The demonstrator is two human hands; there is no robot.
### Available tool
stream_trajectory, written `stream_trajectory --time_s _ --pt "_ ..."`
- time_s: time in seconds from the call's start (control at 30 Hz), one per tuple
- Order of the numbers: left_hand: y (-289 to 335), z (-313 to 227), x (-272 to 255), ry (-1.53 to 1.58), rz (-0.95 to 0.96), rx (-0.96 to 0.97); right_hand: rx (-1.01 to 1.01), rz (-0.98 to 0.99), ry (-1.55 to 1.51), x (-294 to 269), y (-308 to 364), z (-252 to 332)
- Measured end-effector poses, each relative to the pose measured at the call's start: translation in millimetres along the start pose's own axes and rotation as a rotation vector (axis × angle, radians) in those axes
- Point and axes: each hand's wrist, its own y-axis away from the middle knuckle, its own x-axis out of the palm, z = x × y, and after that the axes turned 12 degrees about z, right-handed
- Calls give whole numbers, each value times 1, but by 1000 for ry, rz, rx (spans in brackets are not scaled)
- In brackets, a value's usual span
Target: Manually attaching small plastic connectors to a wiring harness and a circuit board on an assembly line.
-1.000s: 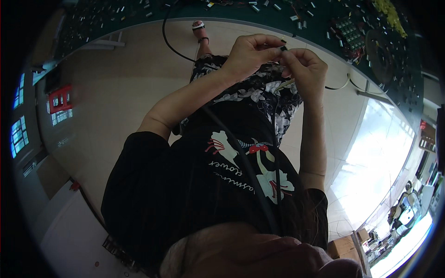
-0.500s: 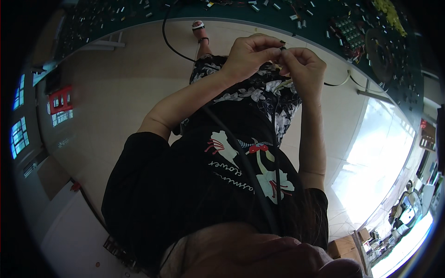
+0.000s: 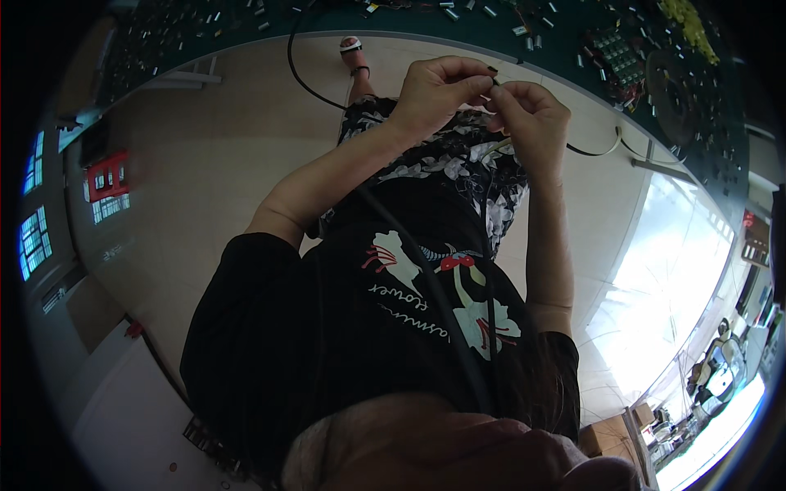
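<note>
My left hand (image 3: 438,96) and my right hand (image 3: 534,124) meet above my lap, just short of the table edge. Both are closed in a pinch, fingertips nearly touching. Between them shows a small dark piece (image 3: 494,81); its kind is too small to make out. A thin, narrow strip (image 3: 583,153), dark in part and pale in part, runs from beside my right wrist toward the table. Part of it is hidden behind that hand, and a pale length (image 3: 498,148) shows below the palm.
The green-topped table (image 3: 270,18) curves across the far side, strewn with small silvery cylindrical parts. At its right lie a cluster of green boards (image 3: 618,56), a dark round reel (image 3: 673,96) and a yellow bundle (image 3: 689,29). A black cable (image 3: 292,61) hangs off the edge. A red stool (image 3: 107,177) stands left.
Both hands have shifted slightly left, still pinched together at the small dark piece. The strip beside my right wrist has moved a little with them.
</note>
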Motion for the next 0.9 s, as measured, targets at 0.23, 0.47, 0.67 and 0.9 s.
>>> stream_trajectory --time_s 0.23,0.47,0.67,0.9 --pt "-2 0 0 -3 -13 58 -23 29 -89 0 -1 -3" --pt "-2 -1 -3 26 4 34 -38 67 -61 -4 0 -4" --pt "-3 -6 -7 19 29 -28 -74 76 -66 -6 2 -4" --pt "-4 -12 -12 65 60 -116 -85 73 -23 -5 3 -10"
